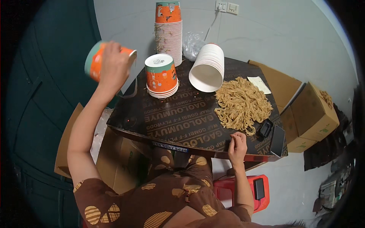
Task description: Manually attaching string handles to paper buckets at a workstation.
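My left hand point(113, 64) is raised off the table's left side, closed around the rim of an orange and green paper bucket point(96, 62). That bucket is tilted on its side and slightly blurred. Nearest to it on the table, a short stack of matching buckets point(161, 78) stands upside down. My right hand point(238, 146) rests at the table's front edge with its fingers curled in and nothing visible in them. Beyond it lies a heap of tan cord loops point(244, 102). A nested stack of white-lined buckets point(207, 68) lies on its side, mouth toward me.
A tall bucket stack point(168, 41) with cord ends at its rims stands at the back, beside a clear plastic bag point(193, 45). Right of the cords are a paper slip point(259, 85), a black case point(265, 129) and a dark flat device point(277, 140). Cardboard boxes point(313, 114) flank the dark table point(167, 129).
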`<state>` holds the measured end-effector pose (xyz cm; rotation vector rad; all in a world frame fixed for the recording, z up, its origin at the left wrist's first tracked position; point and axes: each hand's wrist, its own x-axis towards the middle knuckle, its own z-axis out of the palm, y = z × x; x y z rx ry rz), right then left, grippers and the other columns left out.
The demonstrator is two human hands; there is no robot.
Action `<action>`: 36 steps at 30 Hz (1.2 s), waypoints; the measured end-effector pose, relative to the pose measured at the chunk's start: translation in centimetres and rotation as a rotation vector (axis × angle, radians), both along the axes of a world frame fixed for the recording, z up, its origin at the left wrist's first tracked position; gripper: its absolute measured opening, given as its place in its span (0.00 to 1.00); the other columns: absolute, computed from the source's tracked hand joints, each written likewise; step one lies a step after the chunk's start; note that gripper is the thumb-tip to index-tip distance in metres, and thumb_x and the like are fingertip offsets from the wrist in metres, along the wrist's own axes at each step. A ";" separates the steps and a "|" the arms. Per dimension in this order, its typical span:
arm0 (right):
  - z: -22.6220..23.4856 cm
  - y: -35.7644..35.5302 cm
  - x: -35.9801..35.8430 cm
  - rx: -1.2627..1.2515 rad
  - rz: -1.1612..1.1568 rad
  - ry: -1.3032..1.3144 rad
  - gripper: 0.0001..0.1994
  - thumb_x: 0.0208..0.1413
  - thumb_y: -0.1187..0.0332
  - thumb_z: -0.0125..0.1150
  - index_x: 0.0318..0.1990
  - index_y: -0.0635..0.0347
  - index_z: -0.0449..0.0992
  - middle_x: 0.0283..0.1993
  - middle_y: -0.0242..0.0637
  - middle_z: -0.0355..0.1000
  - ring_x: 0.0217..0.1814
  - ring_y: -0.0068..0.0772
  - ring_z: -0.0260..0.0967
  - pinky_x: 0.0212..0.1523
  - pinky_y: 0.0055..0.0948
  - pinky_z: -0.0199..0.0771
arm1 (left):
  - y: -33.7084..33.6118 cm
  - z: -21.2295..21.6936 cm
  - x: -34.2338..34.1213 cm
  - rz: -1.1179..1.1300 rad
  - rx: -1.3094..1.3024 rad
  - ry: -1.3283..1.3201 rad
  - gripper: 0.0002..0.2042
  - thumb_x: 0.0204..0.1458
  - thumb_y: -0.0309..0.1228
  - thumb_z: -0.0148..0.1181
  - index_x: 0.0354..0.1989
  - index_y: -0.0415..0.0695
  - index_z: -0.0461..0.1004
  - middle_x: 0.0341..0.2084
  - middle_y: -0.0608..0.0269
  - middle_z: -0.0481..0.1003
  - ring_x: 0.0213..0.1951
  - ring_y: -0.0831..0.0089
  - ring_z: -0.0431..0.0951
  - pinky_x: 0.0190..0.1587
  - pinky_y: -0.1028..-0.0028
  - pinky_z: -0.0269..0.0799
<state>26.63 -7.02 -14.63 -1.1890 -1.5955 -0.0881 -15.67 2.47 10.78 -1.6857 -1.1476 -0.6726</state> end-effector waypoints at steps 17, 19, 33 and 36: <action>0.4 -0.3 -1.3 -0.031 -0.057 -0.141 0.04 0.49 0.79 0.63 0.33 0.63 0.77 0.36 0.41 0.74 0.34 0.45 0.74 0.33 0.36 0.74 | 15.1 -6.3 10.5 0.135 0.037 0.332 0.14 0.50 0.33 0.54 0.37 0.36 0.82 0.41 0.42 0.77 0.60 0.42 0.67 0.62 0.40 0.57; 0.5 -0.3 -1.4 -0.030 -0.068 -0.148 0.04 0.48 0.79 0.63 0.33 0.63 0.77 0.35 0.41 0.74 0.34 0.45 0.74 0.33 0.36 0.74 | 14.9 -7.5 10.8 0.104 0.007 0.357 0.14 0.51 0.33 0.54 0.36 0.35 0.82 0.41 0.41 0.77 0.60 0.41 0.67 0.62 0.40 0.58; 0.6 0.0 -1.6 -0.022 -0.122 -0.214 0.07 0.44 0.78 0.64 0.33 0.62 0.77 0.35 0.39 0.74 0.33 0.44 0.74 0.32 0.36 0.74 | 14.0 -10.7 14.5 -0.119 0.047 0.718 0.17 0.50 0.34 0.53 0.34 0.31 0.80 0.35 0.42 0.77 0.52 0.42 0.74 0.59 0.44 0.64; 0.9 -0.2 -1.7 -0.018 -0.122 -0.220 0.07 0.44 0.78 0.64 0.33 0.62 0.77 0.34 0.39 0.74 0.33 0.43 0.74 0.31 0.36 0.74 | 14.5 -12.6 14.0 -0.085 -0.073 0.633 0.15 0.49 0.33 0.53 0.32 0.33 0.80 0.33 0.43 0.77 0.46 0.46 0.76 0.61 0.44 0.62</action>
